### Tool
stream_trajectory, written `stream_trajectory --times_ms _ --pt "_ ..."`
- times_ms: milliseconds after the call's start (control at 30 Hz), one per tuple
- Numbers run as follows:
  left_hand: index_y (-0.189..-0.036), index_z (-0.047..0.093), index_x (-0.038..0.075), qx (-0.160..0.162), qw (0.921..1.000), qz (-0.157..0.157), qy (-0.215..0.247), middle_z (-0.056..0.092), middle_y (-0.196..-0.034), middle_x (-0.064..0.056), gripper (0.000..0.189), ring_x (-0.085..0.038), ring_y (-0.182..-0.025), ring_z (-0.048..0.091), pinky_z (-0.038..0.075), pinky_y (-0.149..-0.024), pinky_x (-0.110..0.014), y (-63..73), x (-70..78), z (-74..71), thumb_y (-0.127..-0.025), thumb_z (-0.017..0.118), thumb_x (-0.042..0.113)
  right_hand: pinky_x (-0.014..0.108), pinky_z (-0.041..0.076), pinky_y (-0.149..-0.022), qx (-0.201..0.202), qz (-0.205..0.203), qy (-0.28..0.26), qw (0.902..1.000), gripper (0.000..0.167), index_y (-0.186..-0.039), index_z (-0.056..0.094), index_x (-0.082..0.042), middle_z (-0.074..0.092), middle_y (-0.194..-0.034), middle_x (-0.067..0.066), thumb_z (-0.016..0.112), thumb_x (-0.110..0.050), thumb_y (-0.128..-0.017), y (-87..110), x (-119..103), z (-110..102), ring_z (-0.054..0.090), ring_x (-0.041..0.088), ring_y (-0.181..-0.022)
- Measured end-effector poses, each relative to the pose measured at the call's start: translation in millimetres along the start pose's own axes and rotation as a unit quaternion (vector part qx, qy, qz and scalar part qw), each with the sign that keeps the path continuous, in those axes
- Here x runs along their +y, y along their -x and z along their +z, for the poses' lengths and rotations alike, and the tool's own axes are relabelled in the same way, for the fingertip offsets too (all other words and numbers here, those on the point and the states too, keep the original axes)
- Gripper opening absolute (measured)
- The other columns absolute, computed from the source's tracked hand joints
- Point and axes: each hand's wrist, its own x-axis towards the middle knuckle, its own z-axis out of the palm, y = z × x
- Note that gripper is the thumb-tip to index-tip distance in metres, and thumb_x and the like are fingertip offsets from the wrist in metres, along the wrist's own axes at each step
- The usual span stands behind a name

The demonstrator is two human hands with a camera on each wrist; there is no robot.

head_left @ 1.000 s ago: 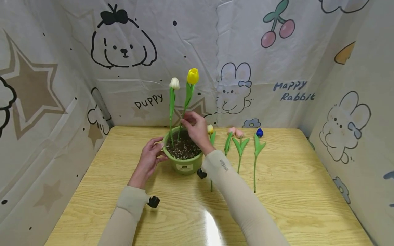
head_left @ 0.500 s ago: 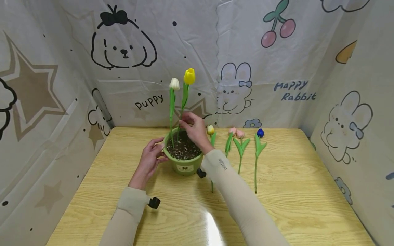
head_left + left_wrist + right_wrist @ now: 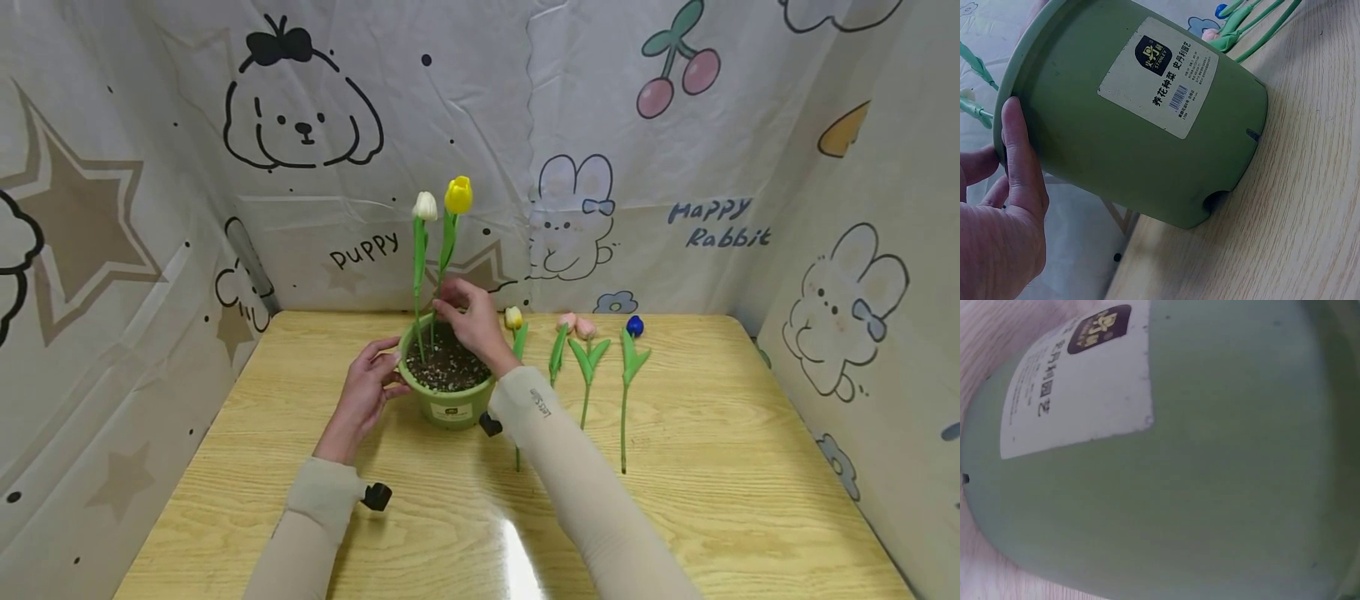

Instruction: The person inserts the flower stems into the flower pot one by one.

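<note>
A green flower pot [image 3: 429, 402] filled with dark, speckled soil [image 3: 452, 365] stands on the wooden table. My left hand [image 3: 364, 387] grips the left side of its rim; the left wrist view shows the fingers [image 3: 1019, 147] against the outer wall just below the rim. Over the soil, my right hand [image 3: 476, 323] pinches the stem of a yellow tulip [image 3: 458, 196], whose lower end reaches down to the soil. Left of it, a white tulip [image 3: 425, 207] stands upright in the soil. The pot's labelled wall [image 3: 1210, 475] fills the right wrist view, which hides the right fingers.
Right of the pot, several tulips lie on the table [image 3: 720, 442]: a yellow-and-white tulip [image 3: 513, 317], pink tulips [image 3: 585, 327] and a blue tulip [image 3: 635, 326]. My right forearm crosses over some stems. Printed cloth [image 3: 465, 108] encloses the table at the back and sides.
The yellow tulip has shifted left and then sunk lower, standing more upright, with my right hand moving slightly left and down. My left hand stays on the rim.
</note>
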Motion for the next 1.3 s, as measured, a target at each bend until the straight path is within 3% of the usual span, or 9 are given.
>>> stream_trajectory --times_ms 700,933,1300 --pt "-0.149 0.044 0.002 0.0 1.0 0.0 -0.005 0.064 -0.088 0.005 0.042 -0.009 -0.069 0.064 0.061 -0.062 -0.024 -0.6 -0.9 -0.7 -0.109 0.052 0.01 0.027 0.064 -0.082 -0.03 0.024 0.054 0.9978 0.014 -0.113 0.065 0.004 0.069 -0.107 0.021 0.066 -0.003 -0.1 0.6 0.1 2.4 0.072 0.033 -0.098" --pt "-0.149 0.044 0.002 0.0 1.0 0.001 -0.009 0.064 -0.088 0.005 0.041 -0.009 -0.069 0.064 0.061 -0.062 -0.023 -0.2 -1.1 -1.8 -0.109 0.052 0.01 0.026 0.063 -0.077 -0.049 0.021 0.117 0.9918 0.018 -0.117 0.068 0.001 0.071 -0.104 0.016 0.067 -0.007 -0.101 0.9 3.1 4.6 0.073 0.027 -0.093" --pt "-0.148 0.044 0.001 -0.004 1.0 -0.002 -0.001 0.065 -0.087 0.006 0.041 -0.008 -0.067 0.065 0.061 -0.062 -0.023 -2.3 -2.0 -1.6 -0.109 0.052 0.01 0.027 0.064 -0.077 -0.062 0.035 0.093 0.9931 0.02 -0.117 0.066 0.006 0.072 -0.107 0.019 0.068 -0.005 -0.1 1.9 2.5 3.9 0.073 0.031 -0.097"
